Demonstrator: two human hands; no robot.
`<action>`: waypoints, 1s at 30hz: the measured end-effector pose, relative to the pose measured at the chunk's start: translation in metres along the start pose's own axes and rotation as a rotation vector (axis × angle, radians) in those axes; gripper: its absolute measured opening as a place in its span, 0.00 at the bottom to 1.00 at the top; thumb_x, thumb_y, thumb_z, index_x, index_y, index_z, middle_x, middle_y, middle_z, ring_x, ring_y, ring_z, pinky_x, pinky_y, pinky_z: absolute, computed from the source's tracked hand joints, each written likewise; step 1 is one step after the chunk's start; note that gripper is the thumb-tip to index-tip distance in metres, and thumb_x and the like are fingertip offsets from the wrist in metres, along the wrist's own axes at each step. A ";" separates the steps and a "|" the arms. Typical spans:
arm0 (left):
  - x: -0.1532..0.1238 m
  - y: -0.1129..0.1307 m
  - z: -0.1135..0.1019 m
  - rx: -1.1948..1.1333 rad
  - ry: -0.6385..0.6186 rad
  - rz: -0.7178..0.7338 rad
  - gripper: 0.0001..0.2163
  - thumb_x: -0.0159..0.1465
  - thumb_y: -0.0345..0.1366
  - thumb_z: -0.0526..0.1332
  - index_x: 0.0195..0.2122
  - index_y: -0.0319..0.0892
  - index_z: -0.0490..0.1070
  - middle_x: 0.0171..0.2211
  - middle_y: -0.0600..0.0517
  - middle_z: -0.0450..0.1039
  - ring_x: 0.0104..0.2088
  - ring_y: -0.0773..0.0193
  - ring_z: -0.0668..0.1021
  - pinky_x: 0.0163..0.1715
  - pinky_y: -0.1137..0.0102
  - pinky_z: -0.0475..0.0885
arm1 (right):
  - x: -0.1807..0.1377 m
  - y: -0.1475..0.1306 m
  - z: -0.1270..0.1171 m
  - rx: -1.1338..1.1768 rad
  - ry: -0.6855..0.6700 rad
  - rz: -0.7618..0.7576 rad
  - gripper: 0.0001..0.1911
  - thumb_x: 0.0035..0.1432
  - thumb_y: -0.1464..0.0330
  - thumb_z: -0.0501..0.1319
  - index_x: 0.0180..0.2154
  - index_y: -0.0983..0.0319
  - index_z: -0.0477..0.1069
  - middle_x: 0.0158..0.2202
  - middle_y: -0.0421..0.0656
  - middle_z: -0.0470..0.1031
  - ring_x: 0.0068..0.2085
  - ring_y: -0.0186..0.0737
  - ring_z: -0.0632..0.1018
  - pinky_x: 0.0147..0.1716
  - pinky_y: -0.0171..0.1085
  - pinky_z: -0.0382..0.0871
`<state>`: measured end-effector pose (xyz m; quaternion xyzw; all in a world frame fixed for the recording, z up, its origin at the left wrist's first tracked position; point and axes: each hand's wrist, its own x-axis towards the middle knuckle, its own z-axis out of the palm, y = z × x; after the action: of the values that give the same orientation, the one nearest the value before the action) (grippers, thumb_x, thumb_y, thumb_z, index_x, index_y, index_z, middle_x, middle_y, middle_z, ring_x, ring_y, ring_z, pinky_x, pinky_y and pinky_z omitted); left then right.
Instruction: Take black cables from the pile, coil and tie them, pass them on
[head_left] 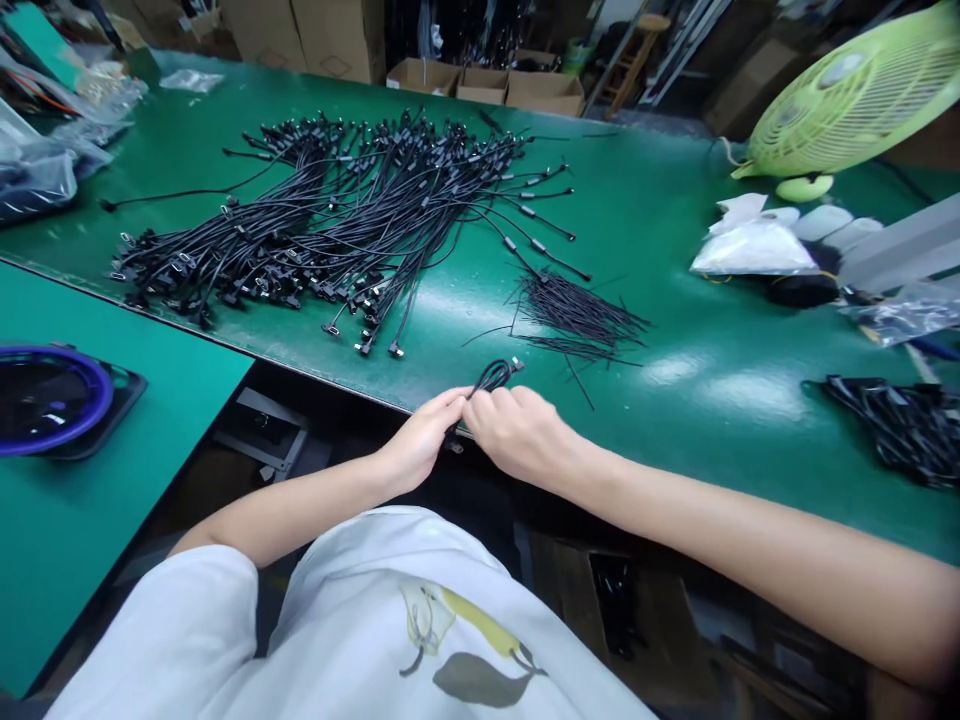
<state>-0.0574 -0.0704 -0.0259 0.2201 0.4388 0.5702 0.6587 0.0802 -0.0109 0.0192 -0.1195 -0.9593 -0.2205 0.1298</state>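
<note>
At the near edge of the green table [675, 440], our left hand [420, 440] and right hand [516, 428] pinch a coiled black cable [491, 375], apparently mid-bundling, so we think the next move calls for keeping its loops tight.

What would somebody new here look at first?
Probably the big heap of black cables, towards the left of the table. The lime fan at the top right stands out too. At the table's near edge, the left hand and right hand hold a looped cable.
</note>
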 end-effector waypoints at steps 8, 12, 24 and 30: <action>-0.004 0.022 -0.015 0.861 -0.175 0.739 0.14 0.65 0.31 0.54 0.44 0.46 0.78 0.38 0.47 0.71 0.43 0.59 0.70 0.49 0.63 0.65 | -0.023 -0.009 0.021 1.204 0.139 0.665 0.19 0.68 0.62 0.51 0.27 0.63 0.69 0.26 0.40 0.72 0.28 0.34 0.72 0.29 0.32 0.62; -0.015 0.024 -0.024 0.821 -0.363 0.443 0.15 0.64 0.32 0.53 0.44 0.45 0.79 0.34 0.49 0.67 0.35 0.62 0.70 0.39 0.68 0.67 | -0.042 -0.012 0.020 1.131 0.037 0.398 0.20 0.70 0.66 0.47 0.27 0.63 0.68 0.25 0.39 0.68 0.27 0.32 0.67 0.28 0.32 0.58; -0.017 0.007 -0.016 0.653 -0.268 -0.035 0.22 0.66 0.48 0.51 0.26 0.39 0.76 0.23 0.50 0.70 0.24 0.65 0.65 0.29 0.69 0.63 | -0.040 -0.042 -0.004 0.321 0.330 0.196 0.16 0.64 0.76 0.47 0.27 0.64 0.69 0.23 0.42 0.62 0.27 0.38 0.57 0.28 0.40 0.46; -0.027 0.030 -0.014 0.690 -0.379 0.119 0.30 0.67 0.55 0.49 0.20 0.40 0.77 0.21 0.49 0.66 0.24 0.65 0.65 0.29 0.68 0.60 | -0.041 -0.043 0.009 0.413 0.271 0.408 0.18 0.67 0.73 0.47 0.27 0.62 0.67 0.23 0.40 0.65 0.27 0.37 0.60 0.30 0.39 0.48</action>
<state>-0.0854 -0.0917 -0.0005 0.5550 0.4617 0.3756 0.5811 0.1043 -0.0520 -0.0176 -0.2501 -0.9140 -0.0045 0.3196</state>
